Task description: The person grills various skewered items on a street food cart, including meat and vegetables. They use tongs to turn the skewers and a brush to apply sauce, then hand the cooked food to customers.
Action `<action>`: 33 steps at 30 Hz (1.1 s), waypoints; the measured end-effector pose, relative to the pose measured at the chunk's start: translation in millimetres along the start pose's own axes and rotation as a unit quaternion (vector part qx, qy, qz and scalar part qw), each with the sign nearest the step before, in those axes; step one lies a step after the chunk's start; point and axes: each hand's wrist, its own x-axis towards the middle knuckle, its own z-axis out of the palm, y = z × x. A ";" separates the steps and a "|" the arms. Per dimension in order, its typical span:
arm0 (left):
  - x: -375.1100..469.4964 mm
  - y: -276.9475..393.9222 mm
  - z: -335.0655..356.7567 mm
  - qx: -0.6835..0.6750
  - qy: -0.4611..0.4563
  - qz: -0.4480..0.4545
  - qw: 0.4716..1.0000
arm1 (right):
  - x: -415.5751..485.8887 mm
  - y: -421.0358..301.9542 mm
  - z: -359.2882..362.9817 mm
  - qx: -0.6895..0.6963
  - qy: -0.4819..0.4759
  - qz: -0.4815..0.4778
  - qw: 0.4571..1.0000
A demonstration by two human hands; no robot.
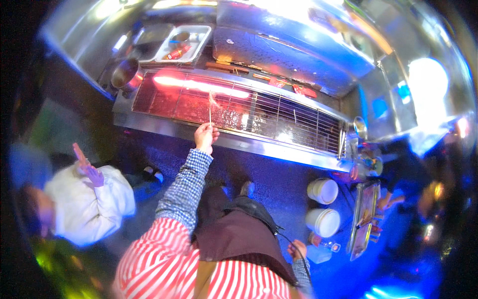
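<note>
My left hand [206,136] is stretched forward over the front edge of a long metal grill [298,121]. Its fingers grip the lower end of a thin skewer [210,112], whose far end bears a small piece of food [213,99] over the wire grate. A glowing red heating bar [201,86] shines along the left part of the grill. Down at my right side is my right hand [297,249], beside a dark cable [295,243]; whether the fingers hold the cable is not clear.
A metal pot [126,74] stands at the grill's left end, with a white tray [203,41] behind. White buckets [323,191] and a rack with trays [363,220] are at the right. At the left stands a person in white [93,205], hands raised.
</note>
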 end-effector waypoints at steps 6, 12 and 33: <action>6.5 -10.6 19.8 -0.223 -0.039 -0.088 0.970 | -1.9 -29.4 -4.2 -0.043 0.001 -0.005 0.999; 10.8 -67.7 -24.7 -0.226 0.028 -0.115 0.967 | -5.3 -54.2 -8.7 -0.056 -0.012 -0.028 0.998; 159.1 -8.2 -420.6 -0.116 0.154 0.041 0.980 | 21.9 -102.4 -29.4 -0.146 0.014 -0.046 0.988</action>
